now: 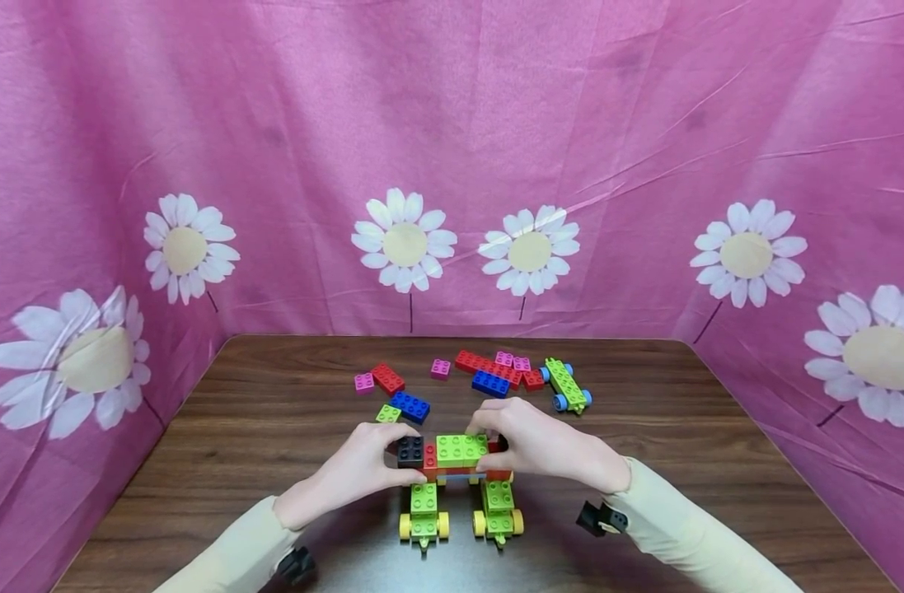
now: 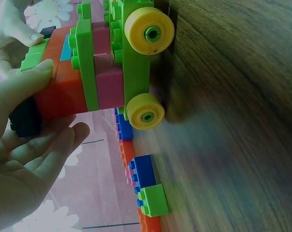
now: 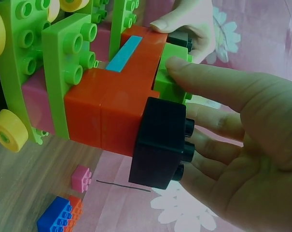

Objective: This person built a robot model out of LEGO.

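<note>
A brick-built vehicle stands between both hands, on two green wheeled bases [image 1: 424,524] with yellow wheels [image 2: 149,31]. Pink bricks [image 2: 109,79] and green plates [image 3: 66,77] sit between the bases and a red brick layer [image 3: 104,108]. Along the top are a green brick [image 1: 461,450] and black bricks [image 3: 160,142], one at each end. My left hand [image 1: 373,461] grips the left end, its thumb on the red side and its fingers behind. With its thumb on the green brick's near side, my right hand [image 1: 544,441] holds the top from the right.
Behind the vehicle lie loose bricks: a lime brick [image 1: 388,413], blue bricks [image 1: 410,407], red bricks [image 1: 388,378] and pink bricks [image 1: 440,368]. A green wheeled base with blue wheels [image 1: 565,385] stands at the back right. Pink flowered cloth [image 1: 452,123] encloses the wooden table [image 1: 274,395].
</note>
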A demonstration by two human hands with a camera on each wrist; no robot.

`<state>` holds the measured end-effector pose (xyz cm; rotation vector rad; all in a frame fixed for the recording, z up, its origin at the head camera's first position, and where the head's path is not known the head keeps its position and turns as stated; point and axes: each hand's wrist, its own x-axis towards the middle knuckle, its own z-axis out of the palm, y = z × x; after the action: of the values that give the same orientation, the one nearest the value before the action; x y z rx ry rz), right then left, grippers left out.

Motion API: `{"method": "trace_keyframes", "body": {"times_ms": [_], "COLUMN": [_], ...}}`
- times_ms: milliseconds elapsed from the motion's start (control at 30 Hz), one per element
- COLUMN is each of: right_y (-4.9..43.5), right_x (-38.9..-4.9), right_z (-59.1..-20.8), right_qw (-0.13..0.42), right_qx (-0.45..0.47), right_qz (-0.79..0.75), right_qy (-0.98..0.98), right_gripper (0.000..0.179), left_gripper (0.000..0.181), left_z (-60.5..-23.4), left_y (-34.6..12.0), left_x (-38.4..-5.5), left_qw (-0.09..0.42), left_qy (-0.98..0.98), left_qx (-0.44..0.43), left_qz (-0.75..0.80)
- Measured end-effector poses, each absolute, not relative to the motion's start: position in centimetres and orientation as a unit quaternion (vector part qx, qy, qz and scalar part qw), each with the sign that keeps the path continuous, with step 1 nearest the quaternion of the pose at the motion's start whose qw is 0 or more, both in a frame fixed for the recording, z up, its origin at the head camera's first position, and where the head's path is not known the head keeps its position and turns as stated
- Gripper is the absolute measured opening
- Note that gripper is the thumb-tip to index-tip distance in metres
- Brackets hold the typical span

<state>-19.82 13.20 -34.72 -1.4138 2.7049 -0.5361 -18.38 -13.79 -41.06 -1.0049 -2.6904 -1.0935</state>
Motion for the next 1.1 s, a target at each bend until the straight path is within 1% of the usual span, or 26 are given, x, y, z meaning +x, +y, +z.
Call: {"method": "trace_keyframes", "body": {"times_ms": [67, 367, 467, 533, 667, 733, 933, 1100], "right_y": [13.1, 13.1, 13.4, 13.7, 14.5, 14.8, 15.1, 14.1], "right_x": [-19.8, -19.9, -20.2, -20.6, -21.9, -22.8, -25.8, -27.9], "right_z": [-34.8, -34.7, -34.4, -34.1, -33.5, -33.4, -34.9, -37.2], "right_qw": [0.023, 0.026, 0.016, -0.003, -0.039, -0.048, -0.049, -0.026], "right_qx": [-0.458, -0.470, -0.476, -0.477, -0.452, -0.432, -0.391, -0.389], "right_qz": [-0.174, -0.183, -0.194, -0.204, -0.229, -0.247, -0.292, -0.288], "right_qy": [0.872, 0.863, 0.858, 0.855, 0.862, 0.866, 0.871, 0.875], "right_gripper": [0.031, 0.030, 0.025, 0.021, 0.016, 0.015, 0.014, 0.018], "left_gripper": [0.039, 0.039, 0.039, 0.038, 0.035, 0.034, 0.034, 0.035], "left_z": [-41.1, -41.2, -41.1, -40.9, -40.8, -40.9, -40.9, -40.8], "left_y": [-13.9, -14.3, -14.5, -14.6, -14.7, -14.8, -15.0, -15.2], "left_x": [-18.3, -18.1, -18.0, -17.9, -17.9, -17.8, -17.7, -17.6], "left_qw": [0.042, 0.047, 0.048, 0.048, 0.049, 0.052, 0.054, 0.049], "left_qy": [-0.875, -0.874, -0.874, -0.875, -0.874, -0.874, -0.871, -0.873], "left_qx": [-0.329, -0.320, -0.316, -0.313, -0.311, -0.314, -0.321, -0.319], "left_qz": [-0.352, -0.362, -0.365, -0.367, -0.369, -0.368, -0.368, -0.365]}}
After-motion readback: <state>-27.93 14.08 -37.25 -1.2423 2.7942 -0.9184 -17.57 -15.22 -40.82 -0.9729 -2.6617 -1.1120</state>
